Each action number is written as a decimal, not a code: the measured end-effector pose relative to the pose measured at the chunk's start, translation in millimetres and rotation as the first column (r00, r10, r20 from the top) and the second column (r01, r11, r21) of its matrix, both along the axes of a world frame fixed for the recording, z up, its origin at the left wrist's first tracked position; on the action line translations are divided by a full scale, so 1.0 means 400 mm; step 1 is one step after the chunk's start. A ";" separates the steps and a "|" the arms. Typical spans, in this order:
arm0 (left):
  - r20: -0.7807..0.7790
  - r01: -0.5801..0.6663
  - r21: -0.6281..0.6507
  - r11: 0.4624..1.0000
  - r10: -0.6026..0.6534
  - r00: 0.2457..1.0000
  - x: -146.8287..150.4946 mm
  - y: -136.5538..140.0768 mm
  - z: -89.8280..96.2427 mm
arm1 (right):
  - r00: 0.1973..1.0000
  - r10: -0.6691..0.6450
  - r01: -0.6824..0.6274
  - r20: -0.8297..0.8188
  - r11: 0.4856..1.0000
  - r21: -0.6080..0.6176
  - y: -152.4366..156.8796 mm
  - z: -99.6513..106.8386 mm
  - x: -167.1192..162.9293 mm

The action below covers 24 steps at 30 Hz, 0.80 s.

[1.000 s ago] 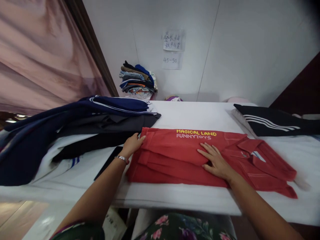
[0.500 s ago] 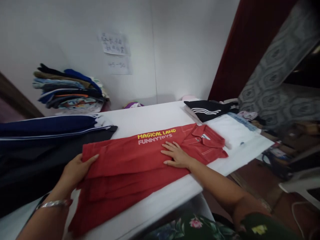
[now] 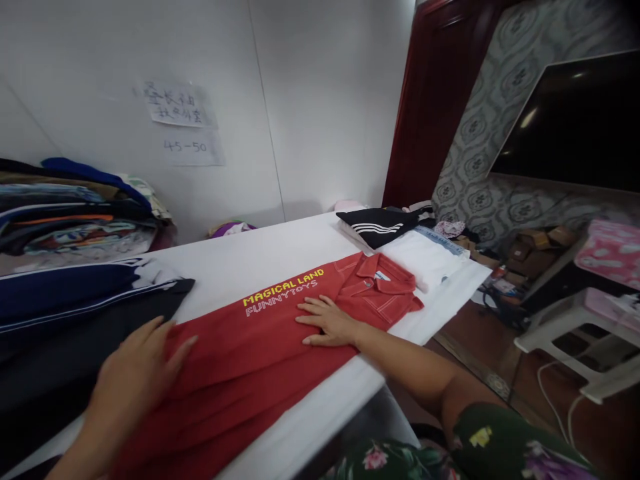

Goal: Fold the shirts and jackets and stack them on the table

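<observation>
A red collared shirt (image 3: 280, 347) lies lengthwise on the white table, its collar to the right and yellow and white lettering on its upper side. My right hand (image 3: 327, 321) rests flat on the shirt below the lettering, fingers spread. At the shirt's left end is my left hand (image 3: 133, 370), slightly blurred, with its thumb apart from the stretched fingers. Whether it touches the cloth I cannot tell. Dark trousers with white piping (image 3: 75, 347) lie just left of that hand.
A tall stack of folded clothes (image 3: 75, 207) stands at the back left. Toward the table's (image 3: 280, 250) far right end lie a black garment with white stripes (image 3: 380, 227) and a white garment (image 3: 415, 257). A plastic stool (image 3: 590, 327) stands on the floor at right.
The view has turned to the right. My left hand has let go of the shirt's left edge, and its fingers now show above the cloth. My right hand stays flat on the shirt.
</observation>
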<state>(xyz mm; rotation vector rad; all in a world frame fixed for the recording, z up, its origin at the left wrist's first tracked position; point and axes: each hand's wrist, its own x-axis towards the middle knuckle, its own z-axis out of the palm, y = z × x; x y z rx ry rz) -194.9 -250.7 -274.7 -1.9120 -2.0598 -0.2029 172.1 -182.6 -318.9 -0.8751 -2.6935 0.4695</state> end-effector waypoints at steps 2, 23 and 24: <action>-0.046 0.060 -0.124 0.990 -0.066 0.997 0.048 0.014 -0.008 | 1.000 0.001 -0.001 -0.007 1.000 -0.022 0.001 0.004 0.001; -0.245 0.056 -0.413 0.909 -0.170 0.954 0.071 0.007 -0.075 | 0.602 -0.789 0.786 0.125 0.613 0.077 0.372 0.048 0.294; -0.246 0.058 -0.412 0.910 -0.172 0.954 0.069 0.007 -0.077 | 0.595 -0.792 0.790 0.135 0.608 0.085 0.380 0.046 0.298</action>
